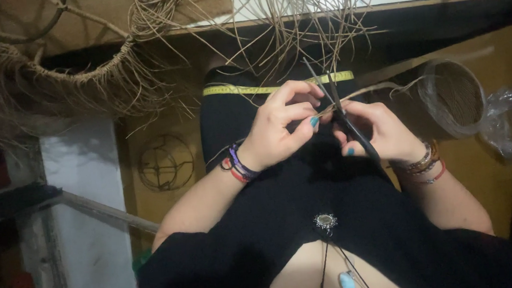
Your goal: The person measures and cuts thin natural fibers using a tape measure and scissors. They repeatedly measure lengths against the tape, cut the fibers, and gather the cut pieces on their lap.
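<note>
Head camera, looking down over a lap in black clothing. Left hand (279, 126) raised above the lap, fingers curled together and pinching a thin pale fibre strand (375, 89) near its end. Right hand (381, 130) just beside, touching the left at the fingertips, fingers closed around the handles of dark scissors (343, 115), blades pointing up and away, slightly parted around the strand. Strand running right toward a spool of brown twine (453, 99) lying on its side near the right wrist. Yellow measuring tape (233, 90) stretched across the lap just beyond the hands. Crumpled clear plastic bag (510, 118) beside the spool at far right. Unfinished woven basket (77, 73) with loose straw ends at upper left. Round wire frame (166, 163) on the yellowish floor left of the lap. Bracelets on both wrists.
</note>
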